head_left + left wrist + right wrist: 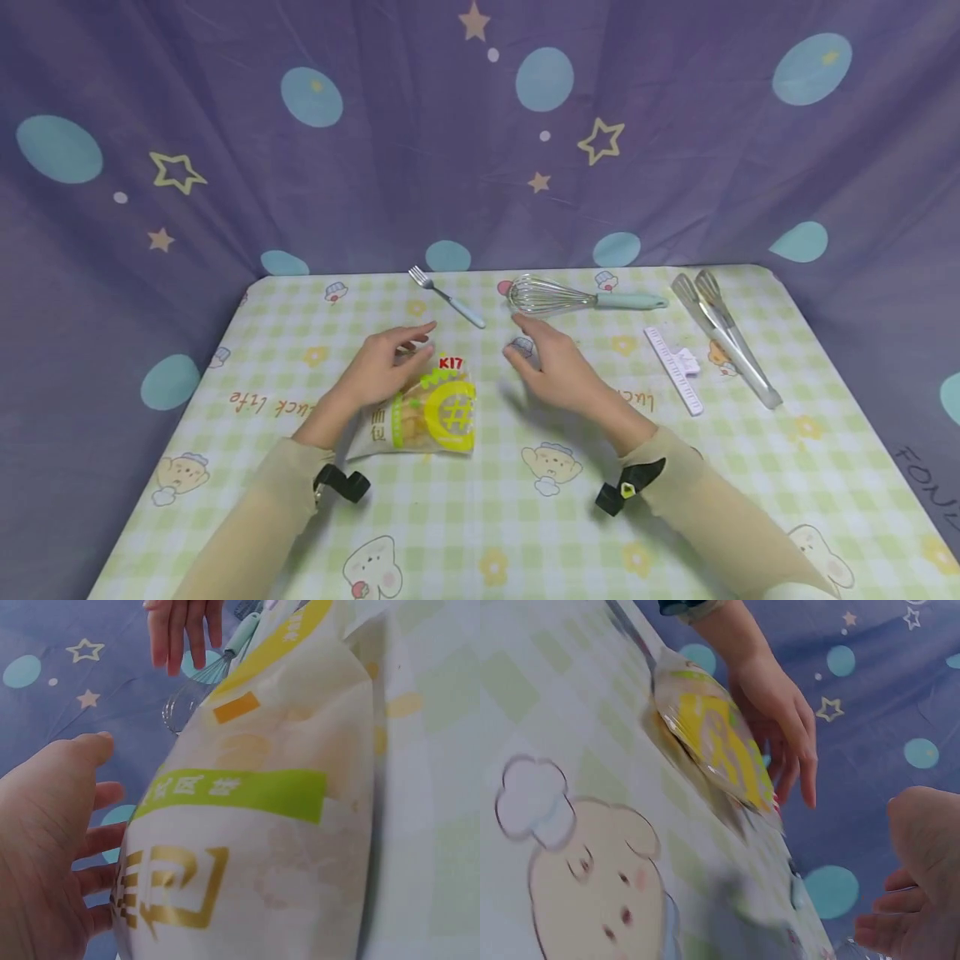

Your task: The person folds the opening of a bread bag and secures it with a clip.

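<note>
A clear-and-yellow packet of bread [442, 421] lies on the table, printed "K17" at its far end. My left hand [381, 364] is over the packet's far left side, fingers loosely bent and thumb apart; in the left wrist view its fingers [101, 840] come close along the packet's side. Off to the right of the packet, my right hand [558, 365] hovers above the cloth with nothing in it. Its thumb and fingers are spread apart, palm turned toward the left hand.
Behind the hands lie a fork [459, 308] with a pale blue handle and a whisk [551, 295] with a mint handle. On the right are a white ridged clip [675, 372] and metal tongs [738, 354]. A purple curtain [420, 167] hangs beyond the table's far edge.
</note>
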Demonstrator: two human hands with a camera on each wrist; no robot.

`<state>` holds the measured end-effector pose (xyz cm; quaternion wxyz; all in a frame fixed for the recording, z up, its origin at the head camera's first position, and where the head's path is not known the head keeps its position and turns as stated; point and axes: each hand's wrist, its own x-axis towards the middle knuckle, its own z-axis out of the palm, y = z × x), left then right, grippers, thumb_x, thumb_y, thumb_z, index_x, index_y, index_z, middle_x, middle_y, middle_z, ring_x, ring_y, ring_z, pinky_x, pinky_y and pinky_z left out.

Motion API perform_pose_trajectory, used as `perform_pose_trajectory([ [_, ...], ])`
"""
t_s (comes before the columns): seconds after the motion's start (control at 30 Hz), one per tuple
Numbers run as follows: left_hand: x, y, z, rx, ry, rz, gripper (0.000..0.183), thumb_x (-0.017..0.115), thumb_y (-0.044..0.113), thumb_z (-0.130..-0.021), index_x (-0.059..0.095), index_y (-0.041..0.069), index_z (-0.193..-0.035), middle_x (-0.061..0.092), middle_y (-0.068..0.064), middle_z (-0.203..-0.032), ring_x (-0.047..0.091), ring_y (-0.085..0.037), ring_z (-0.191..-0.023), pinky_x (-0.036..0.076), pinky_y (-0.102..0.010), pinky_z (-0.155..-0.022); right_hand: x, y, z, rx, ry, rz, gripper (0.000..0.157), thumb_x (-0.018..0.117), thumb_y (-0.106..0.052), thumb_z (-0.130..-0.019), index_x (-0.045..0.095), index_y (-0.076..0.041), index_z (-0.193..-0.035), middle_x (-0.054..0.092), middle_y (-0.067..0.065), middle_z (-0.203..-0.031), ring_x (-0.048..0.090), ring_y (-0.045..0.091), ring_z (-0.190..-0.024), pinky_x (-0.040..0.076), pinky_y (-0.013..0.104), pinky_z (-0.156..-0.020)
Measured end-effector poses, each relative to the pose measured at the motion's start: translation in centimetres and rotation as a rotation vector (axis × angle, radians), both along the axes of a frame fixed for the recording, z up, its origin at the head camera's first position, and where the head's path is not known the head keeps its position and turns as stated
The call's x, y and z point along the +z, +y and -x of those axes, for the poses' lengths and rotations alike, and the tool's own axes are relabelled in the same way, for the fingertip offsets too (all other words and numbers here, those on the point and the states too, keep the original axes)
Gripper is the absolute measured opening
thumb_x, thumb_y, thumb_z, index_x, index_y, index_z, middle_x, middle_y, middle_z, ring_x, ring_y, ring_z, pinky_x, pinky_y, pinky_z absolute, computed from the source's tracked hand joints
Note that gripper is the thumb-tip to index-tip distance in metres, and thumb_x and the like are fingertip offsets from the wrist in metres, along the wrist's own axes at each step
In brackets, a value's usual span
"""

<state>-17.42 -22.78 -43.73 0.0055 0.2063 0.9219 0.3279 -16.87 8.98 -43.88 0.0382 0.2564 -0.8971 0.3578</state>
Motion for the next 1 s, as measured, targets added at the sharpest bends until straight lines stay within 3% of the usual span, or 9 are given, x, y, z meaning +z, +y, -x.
perform_pose_trajectory([
  [0.1,-0.1,0.2,0.0,-0.012,0.008,0.016,0.044,0.064,0.032,-0.108,0.066,0.011,-0.146,0.074,-0.014,-0.133,0.075,-0.027,-0.106,0.061,-0.05,-0.097,-0.4,-1.2,-0.1,0.024,-0.017,-0.007,0.061,0.06,-0.034,-0.108,0.048,0.002,-0.156,0.058,0.022,-0.154,0.061,0.037,-0.139,0.046,0.049,-0.121],
  [0.23,-0.5,0.5,0.1,-0.009,0.005,0.045,0.041,0.065,0.034,-0.107,0.07,0.011,-0.141,0.076,-0.009,-0.124,0.073,-0.022,-0.099,0.059,-0.048,-0.094,-1.0,-2.5,-0.2,0.054,-0.031,-0.028,0.06,0.061,-0.035,-0.108,0.052,0.004,-0.153,0.061,0.022,-0.151,0.063,0.037,-0.137,0.049,0.049,-0.119],
  [0.5,-1.0,0.9,0.2,-0.023,-0.011,0.078,0.037,0.068,0.031,-0.104,0.074,0.008,-0.133,0.077,-0.011,-0.126,0.073,-0.03,-0.116,0.054,-0.052,-0.11,-1.9,-4.6,-0.7,0.11,-0.085,-0.07,0.06,0.059,-0.038,-0.109,0.055,0.003,-0.151,0.064,0.02,-0.147,0.063,0.035,-0.136,0.048,0.047,-0.12],
  [0.73,-1.4,1.0,0.2,-0.031,-0.012,0.083,0.035,0.07,0.026,-0.103,0.075,0.008,-0.132,0.076,-0.011,-0.128,0.074,-0.029,-0.114,0.057,-0.05,-0.106,-2.7,-5.8,-0.8,0.123,-0.073,-0.088,0.054,0.064,-0.037,-0.107,0.062,0.003,-0.142,0.075,0.016,-0.122,0.071,0.026,-0.106,0.058,0.042,-0.098],
  [0.87,-1.4,1.0,0.3,-0.028,-0.009,0.08,0.034,0.07,0.024,-0.102,0.075,0.008,-0.132,0.077,-0.012,-0.125,0.074,-0.028,-0.111,0.058,-0.049,-0.103,-2.9,-6.3,-0.8,0.119,-0.06,-0.083,0.05,0.067,-0.035,-0.105,0.066,0.002,-0.138,0.072,0.009,-0.101,0.063,0.018,-0.087,0.056,0.034,-0.083],
  [1.0,-1.5,0.9,0.4,-0.027,-0.005,0.083,0.034,0.07,0.024,-0.102,0.075,0.009,-0.132,0.077,-0.011,-0.125,0.073,-0.028,-0.11,0.058,-0.048,-0.101,-3.0,-6.5,-0.8,0.105,-0.049,-0.064,0.047,0.072,-0.033,-0.102,0.068,0.001,-0.135,0.071,0.006,-0.095,0.06,0.014,-0.08,0.053,0.029,-0.076],
])
